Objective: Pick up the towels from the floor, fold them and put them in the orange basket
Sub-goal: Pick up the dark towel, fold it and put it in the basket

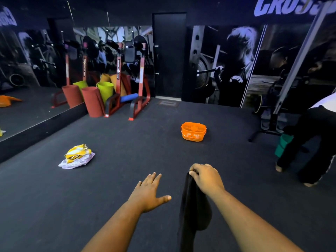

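While right hand (206, 177) grips dark towel (194, 211), lower end cut off; left hand (148, 191) spread, holding nothing.

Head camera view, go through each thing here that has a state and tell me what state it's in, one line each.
Left hand: open, fingers straight, holding nothing.
Right hand: gripping the black towel.
Black towel: hanging unfolded from the right hand.
Towel pile: crumpled on the floor.
Orange basket: upright on the floor, no towels visible inside.

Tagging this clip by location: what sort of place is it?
Most likely a gym: a red exercise rack stands by the mirror wall, rolled mats lean beside it, and a weightlifting mural covers the far wall.
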Tool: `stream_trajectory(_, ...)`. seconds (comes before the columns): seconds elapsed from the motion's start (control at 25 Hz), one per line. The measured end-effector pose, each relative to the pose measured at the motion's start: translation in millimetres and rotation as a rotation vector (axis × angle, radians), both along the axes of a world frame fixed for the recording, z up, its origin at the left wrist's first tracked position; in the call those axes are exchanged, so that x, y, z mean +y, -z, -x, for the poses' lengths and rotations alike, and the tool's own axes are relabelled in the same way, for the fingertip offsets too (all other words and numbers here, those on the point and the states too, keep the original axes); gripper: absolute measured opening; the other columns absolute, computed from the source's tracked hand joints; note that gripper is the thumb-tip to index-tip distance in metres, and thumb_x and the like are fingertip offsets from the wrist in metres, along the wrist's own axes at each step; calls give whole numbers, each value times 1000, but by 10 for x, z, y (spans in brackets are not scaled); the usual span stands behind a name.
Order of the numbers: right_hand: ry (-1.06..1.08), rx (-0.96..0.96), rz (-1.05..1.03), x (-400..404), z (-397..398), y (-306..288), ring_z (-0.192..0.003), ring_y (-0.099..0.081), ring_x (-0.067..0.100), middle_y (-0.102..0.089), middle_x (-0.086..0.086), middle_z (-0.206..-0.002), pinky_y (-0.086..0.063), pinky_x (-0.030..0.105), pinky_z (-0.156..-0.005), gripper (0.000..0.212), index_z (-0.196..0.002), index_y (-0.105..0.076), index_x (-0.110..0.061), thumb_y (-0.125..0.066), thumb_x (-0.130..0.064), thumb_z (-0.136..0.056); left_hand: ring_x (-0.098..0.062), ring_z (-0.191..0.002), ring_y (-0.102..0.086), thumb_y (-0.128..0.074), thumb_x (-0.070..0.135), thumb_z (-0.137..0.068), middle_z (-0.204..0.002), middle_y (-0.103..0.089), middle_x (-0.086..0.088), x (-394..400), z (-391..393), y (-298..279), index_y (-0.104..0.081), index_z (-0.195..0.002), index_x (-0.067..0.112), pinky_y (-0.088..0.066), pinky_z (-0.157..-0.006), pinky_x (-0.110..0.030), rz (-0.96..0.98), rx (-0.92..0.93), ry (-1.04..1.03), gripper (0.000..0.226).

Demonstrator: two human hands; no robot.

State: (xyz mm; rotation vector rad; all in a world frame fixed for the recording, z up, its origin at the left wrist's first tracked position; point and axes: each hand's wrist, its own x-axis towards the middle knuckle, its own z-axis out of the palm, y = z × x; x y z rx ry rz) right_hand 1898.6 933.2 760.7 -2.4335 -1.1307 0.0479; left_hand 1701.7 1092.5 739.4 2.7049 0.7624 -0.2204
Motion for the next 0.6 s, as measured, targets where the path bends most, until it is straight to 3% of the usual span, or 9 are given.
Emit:
stream_trajectory(0.2, 73, -11, 28, 698, -827, 101, -101, -54, 16, -68, -14, -89, -45, 37, -86, 10, -96, -62, -34, -54, -37, -102, -17, -157, 6, -37, 88, -81, -171, 7, 2, 879, -869, 132, 5, -163, 27, -5, -127, -45, 7, -12, 62, 110)
stream_trajectory(0.36, 171, -30, 78, 1226, -1525, 46, -99, -55, 17, -64, -13, -84, -45, 37, -85, 9, -95, -61, -34, -54, -37, -101, -17, -157, 3, -16, 98, -54, -171, 6, 2, 1692, -1610, 68, 4, -163, 27, -8, -127, -46, 19, -16, 129, 131)
stream_trajectory(0.52, 222, -42, 46, 1682, -2058, -47, -98, -54, 18, -70, -9, -91, -47, 38, -84, 9, -97, -62, -34, -55, -38, -101, -18, -157, 1, -42, 84, -83, -171, 3, 1, 2371, -2233, -90, 2, -163, 26, -10, -127, -46, -2, -33, 153, 108)
stream_trajectory(0.6, 238, -52, 28, 1880, -2359, -58, -96, -54, 18, -70, -10, -88, -48, 38, -82, 9, -96, -62, -34, -56, -38, -101, -18, -157, 1, -46, 79, -87, -171, 3, 1, 2602, -2567, -139, 1, -163, 26, -10, -127, -46, -8, -34, 182, 104)
